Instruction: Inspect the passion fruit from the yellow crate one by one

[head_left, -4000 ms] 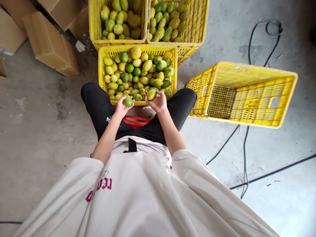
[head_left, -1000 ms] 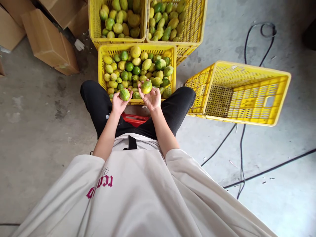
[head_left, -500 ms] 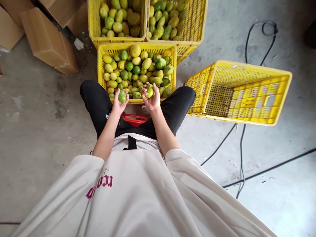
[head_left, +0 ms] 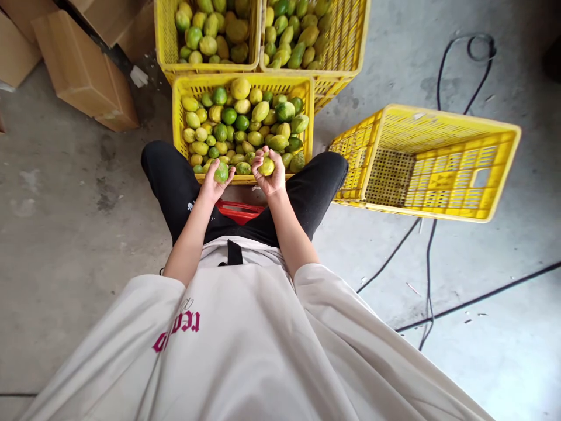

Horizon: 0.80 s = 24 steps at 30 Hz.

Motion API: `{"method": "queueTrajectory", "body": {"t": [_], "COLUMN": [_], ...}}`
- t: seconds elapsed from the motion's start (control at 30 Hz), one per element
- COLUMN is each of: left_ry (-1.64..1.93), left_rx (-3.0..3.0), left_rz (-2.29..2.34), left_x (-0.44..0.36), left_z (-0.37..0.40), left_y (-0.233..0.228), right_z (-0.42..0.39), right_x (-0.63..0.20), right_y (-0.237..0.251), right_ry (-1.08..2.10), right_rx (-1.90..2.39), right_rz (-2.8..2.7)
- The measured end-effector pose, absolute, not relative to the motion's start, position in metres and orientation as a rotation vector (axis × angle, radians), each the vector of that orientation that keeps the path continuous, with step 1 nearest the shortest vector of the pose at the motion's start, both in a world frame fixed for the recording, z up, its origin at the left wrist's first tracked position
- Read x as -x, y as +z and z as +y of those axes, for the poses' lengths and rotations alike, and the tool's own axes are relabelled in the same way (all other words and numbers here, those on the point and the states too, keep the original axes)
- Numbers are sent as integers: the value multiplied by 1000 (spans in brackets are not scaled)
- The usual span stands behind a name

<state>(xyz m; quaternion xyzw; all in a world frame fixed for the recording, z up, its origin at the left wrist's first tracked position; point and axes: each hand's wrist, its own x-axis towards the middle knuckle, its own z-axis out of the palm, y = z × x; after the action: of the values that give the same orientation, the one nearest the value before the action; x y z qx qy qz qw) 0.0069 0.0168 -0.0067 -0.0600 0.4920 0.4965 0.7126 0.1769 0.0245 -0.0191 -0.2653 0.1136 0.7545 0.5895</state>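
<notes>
A green lemon (head_left: 221, 172) rests in my left hand (head_left: 212, 188), with the thumb on one side and the fingers on the other. My right hand (head_left: 273, 182) has its fingers curled round a yellow-green lemon (head_left: 267, 166). Both hands are over the near edge of a yellow plastic crate (head_left: 176, 126). Many lemons (head_left: 241, 89), green to yellow and of mixed sizes, fill that crate between my knees. Parts of the lemons behind my fingers are hidden.
Two more yellow crates, one on the left (head_left: 162, 35) and one on the right (head_left: 362, 35), hold lemons beyond the near one. A tilted yellow crate (head_left: 447, 181) stands at right, its perforated bottom showing. Cardboard boxes (head_left: 83, 70) lie at upper left. Black cables (head_left: 429, 275) cross the floor.
The green lemon in my left hand has shifted slightly right, with the fingers spread more. The lemon in my right hand has turned and shows a yellower side.
</notes>
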Motion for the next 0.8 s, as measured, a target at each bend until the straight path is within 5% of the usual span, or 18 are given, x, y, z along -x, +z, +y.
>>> {"method": "queueTrajectory", "body": {"t": [0.8], "left_ry": [1097], "left_rx": [133], "left_rz": [1062], "left_x": [-9], "left_z": [15], "left_y": [-9], "right_z": [26], "right_x": [-175], "right_y": [-24], "right_ry": [1742], "right_rx": [703], "right_rz": [219]}}
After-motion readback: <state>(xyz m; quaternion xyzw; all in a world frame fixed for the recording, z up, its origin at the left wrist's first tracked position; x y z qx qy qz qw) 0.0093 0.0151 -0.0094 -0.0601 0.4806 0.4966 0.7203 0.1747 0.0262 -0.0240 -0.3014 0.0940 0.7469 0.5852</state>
